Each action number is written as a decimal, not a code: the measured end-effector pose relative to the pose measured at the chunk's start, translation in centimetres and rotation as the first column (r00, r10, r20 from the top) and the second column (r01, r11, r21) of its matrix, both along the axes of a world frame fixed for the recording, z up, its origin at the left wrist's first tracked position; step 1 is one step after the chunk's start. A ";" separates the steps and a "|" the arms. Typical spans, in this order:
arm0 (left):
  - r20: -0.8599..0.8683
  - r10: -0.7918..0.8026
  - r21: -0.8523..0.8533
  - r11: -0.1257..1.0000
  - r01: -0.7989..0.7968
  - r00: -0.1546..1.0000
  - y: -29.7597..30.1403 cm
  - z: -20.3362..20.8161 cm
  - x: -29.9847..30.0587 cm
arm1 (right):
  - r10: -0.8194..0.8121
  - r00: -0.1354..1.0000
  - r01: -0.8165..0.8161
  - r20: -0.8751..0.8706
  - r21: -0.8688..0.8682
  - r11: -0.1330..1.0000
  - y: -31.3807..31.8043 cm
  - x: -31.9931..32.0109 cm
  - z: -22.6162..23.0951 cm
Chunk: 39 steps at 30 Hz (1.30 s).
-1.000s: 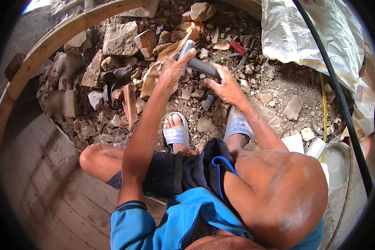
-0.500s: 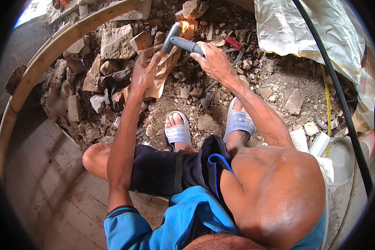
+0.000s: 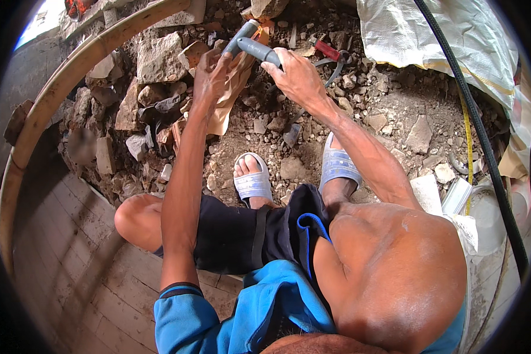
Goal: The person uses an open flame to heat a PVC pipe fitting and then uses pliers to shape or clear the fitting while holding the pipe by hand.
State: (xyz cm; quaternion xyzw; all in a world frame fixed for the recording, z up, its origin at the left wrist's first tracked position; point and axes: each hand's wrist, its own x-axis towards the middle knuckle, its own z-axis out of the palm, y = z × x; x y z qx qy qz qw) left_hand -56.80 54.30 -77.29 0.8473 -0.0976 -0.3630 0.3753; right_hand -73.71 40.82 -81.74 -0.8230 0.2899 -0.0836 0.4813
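A grey plastic pipe tee (image 3: 238,42) is held between my two hands over the rubble, its far end beside an orange flame (image 3: 266,32). My left hand (image 3: 209,81) has its fingers closed on the tee's near end. My right hand (image 3: 300,78) grips the side branch from the right, thumb on the near side. Crumpled brown paper (image 3: 221,115) hangs down from the flame, beside my left hand and partly hidden by it. Just beyond my right hand lies a tool with a red handle (image 3: 327,51) and a curved grey frame, probably a hacksaw.
Broken stones (image 3: 161,58) and rubble lie ahead and left. A curved wooden strip (image 3: 59,79) arcs along the left. At the right are a white woven sack (image 3: 430,35), a black hose (image 3: 471,100), a yellow tape (image 3: 466,135) and a clear round container (image 3: 488,227).
Both hands have moved the tee slightly farther away, and it leans more to the right. Less flame shows beside its far end. Both hands keep their hold.
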 end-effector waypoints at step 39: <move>-0.191 0.101 -0.180 0.974 -0.136 0.976 1.7 -2.9 0.6 | 0.119 0.992 -0.107 0.050 -0.207 0.972 0.6 -0.3 2.2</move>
